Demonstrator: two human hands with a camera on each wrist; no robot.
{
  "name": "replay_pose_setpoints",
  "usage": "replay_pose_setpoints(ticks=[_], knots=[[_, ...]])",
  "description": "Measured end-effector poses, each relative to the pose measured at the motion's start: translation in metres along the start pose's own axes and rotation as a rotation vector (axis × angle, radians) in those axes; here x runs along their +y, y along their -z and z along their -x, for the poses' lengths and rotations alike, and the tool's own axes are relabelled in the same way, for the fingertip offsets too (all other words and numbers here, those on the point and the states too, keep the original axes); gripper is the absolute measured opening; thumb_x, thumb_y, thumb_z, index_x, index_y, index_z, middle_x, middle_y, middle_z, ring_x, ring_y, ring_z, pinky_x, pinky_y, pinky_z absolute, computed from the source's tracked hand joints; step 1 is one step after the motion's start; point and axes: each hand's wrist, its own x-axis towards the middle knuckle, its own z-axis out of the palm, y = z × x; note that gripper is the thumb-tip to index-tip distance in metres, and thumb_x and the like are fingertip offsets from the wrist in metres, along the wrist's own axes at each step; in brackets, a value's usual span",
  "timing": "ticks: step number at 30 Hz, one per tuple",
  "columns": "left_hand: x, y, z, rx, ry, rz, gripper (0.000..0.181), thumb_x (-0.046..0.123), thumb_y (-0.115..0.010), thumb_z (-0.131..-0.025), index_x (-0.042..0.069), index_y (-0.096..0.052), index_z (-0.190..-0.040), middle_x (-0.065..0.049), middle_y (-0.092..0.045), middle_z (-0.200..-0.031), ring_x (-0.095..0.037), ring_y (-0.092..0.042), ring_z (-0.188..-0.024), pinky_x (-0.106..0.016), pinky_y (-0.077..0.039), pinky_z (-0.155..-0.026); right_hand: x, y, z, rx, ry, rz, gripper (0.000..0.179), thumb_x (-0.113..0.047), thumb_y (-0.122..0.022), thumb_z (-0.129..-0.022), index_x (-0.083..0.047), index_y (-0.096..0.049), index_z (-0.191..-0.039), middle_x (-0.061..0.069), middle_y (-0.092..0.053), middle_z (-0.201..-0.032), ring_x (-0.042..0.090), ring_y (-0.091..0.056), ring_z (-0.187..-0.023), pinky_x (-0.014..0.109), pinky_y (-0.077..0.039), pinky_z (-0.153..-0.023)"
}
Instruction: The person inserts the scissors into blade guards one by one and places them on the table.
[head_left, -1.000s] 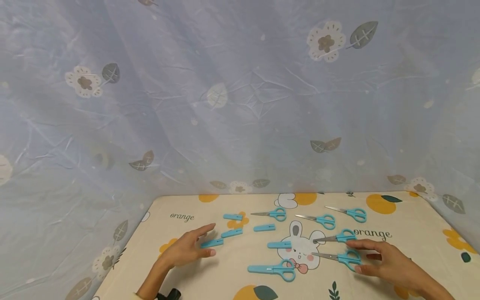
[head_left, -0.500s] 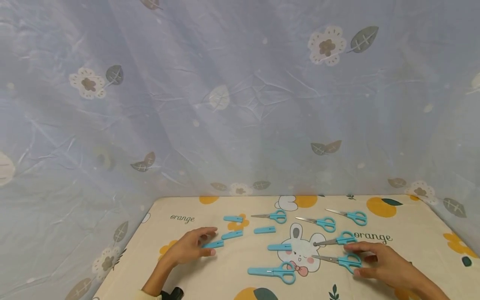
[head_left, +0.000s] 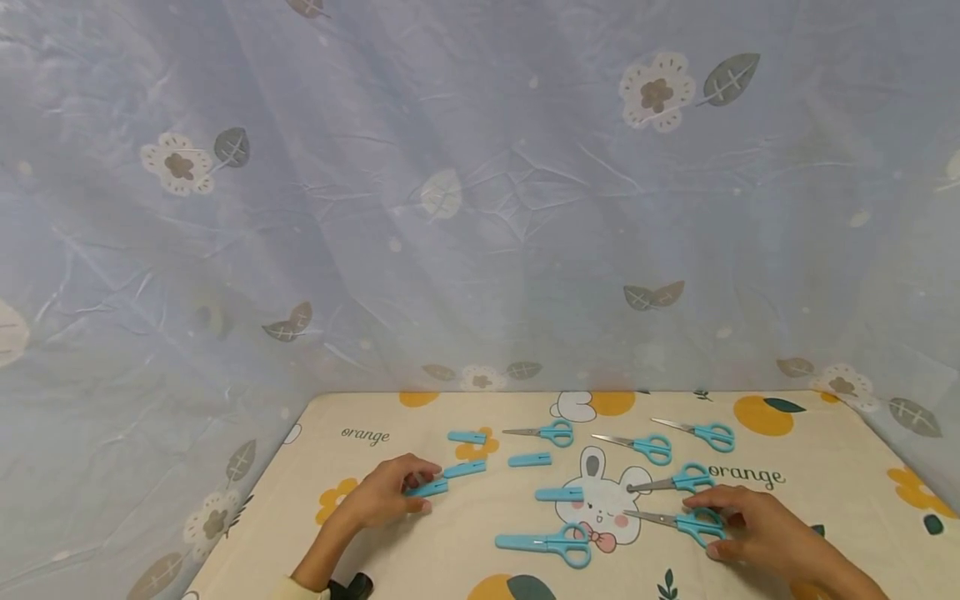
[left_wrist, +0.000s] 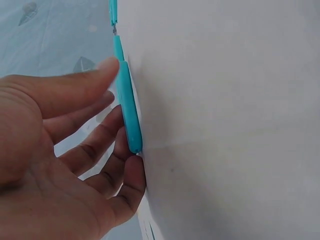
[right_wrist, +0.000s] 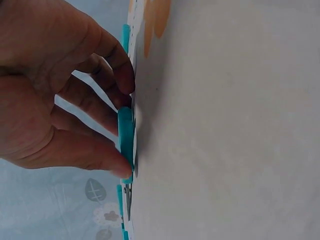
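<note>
In the head view my left hand (head_left: 386, 492) is around a light blue scissors cap (head_left: 427, 488), thumb on the near side and forefinger on the far side. The left wrist view shows the cap (left_wrist: 131, 107) low at the cloth, fingertips right at its end. My right hand (head_left: 757, 525) reaches over the handles of the nearest bare scissors (head_left: 693, 523), whose blades point left. Seen from the right wrist, thumb and fingers stand at either end of the blue handle (right_wrist: 126, 142). Both the cap and these scissors lie on the table.
More bare scissors (head_left: 651, 447) lie at the back right, with another pair (head_left: 692, 477) just beyond my right hand. Loose caps (head_left: 529, 460) are spread mid-table. Capped scissors (head_left: 543, 542) lie front centre. A patterned curtain (head_left: 480, 208) hangs behind the printed tablecloth (head_left: 465, 533).
The left thumb and forefinger have drawn closer together around the cap. My right hand's fingers have moved slightly left and inward over the scissors' handles. Everything on the table stays put.
</note>
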Motion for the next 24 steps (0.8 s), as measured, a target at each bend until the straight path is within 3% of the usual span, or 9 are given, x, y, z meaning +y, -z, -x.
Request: replay_pose_setpoints(ticks=[5,9,15,19,24], knots=[[0.006,-0.003,0.001,0.018,0.021,-0.039,0.04,0.001,-0.087,-0.085,0.006,-0.078,-0.124,-0.003,-0.069,-0.103,-0.014,-0.055,-0.084,-0.023,-0.044,-0.072,0.0,-0.002,0.0,0.021,0.036,0.029,0.047,-0.024,-0.094,-0.081,-0.012,-0.077,-0.124,0.006,-0.073,-0.119,-0.01,-0.052,-0.093,0.021,-0.055,-0.077],[0.012,-0.005,-0.001,0.02,0.08,-0.058,0.037,-0.005,-0.084,-0.085,0.006,-0.08,-0.12,-0.002,-0.067,-0.096,-0.016,-0.054,-0.083,-0.024,-0.044,-0.07,-0.001,-0.003,0.001,0.033,0.077,0.038,0.047,-0.022,-0.095,-0.079,-0.009,-0.078,-0.121,0.001,-0.072,-0.111,-0.006,-0.046,-0.084,0.023,-0.048,-0.071],[0.015,-0.007,-0.002,0.02,0.113,-0.067,0.03,-0.01,-0.081,-0.085,0.006,-0.08,-0.109,-0.001,-0.067,-0.094,-0.015,-0.056,-0.084,-0.024,-0.047,-0.072,-0.009,-0.003,-0.002,0.032,0.02,0.041,0.052,-0.02,-0.097,-0.076,-0.009,-0.078,-0.123,-0.007,-0.065,-0.108,-0.002,-0.045,-0.084,0.021,-0.047,-0.072],[0.017,-0.009,-0.002,0.016,0.11,-0.066,0.028,-0.013,-0.08,-0.084,0.008,-0.078,-0.103,0.0,-0.067,-0.092,-0.015,-0.057,-0.084,-0.025,-0.047,-0.073,-0.012,-0.003,-0.002,0.027,0.003,0.031,0.055,-0.016,-0.097,-0.075,-0.006,-0.077,-0.126,-0.006,-0.065,-0.108,-0.003,-0.048,-0.085,0.021,-0.051,-0.074],[0.021,-0.01,-0.002,-0.006,0.129,-0.061,0.029,-0.015,-0.078,-0.082,0.009,-0.077,-0.099,0.0,-0.067,-0.092,-0.017,-0.057,-0.085,-0.028,-0.048,-0.074,-0.009,-0.004,-0.001,-0.015,-0.016,-0.021,0.05,-0.009,-0.093,-0.079,-0.008,-0.076,-0.126,0.004,-0.075,-0.117,-0.01,-0.052,-0.089,0.021,-0.055,-0.076]])
